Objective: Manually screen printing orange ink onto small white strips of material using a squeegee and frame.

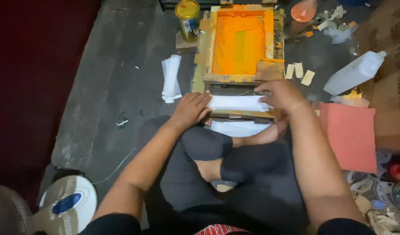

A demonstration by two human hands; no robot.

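Pressing down, my left hand (pixel 190 109) and right hand (pixel 280 94) lie with fingers flat at either end of a white paper strip (pixel 237 103). It rests just below the orange-inked screen frame (pixel 239 41), beside a yellow can (pixel 187 19).

Dim room, dark grey floor (pixel 117 87), dark red wall (pixel 30 78) beside it.
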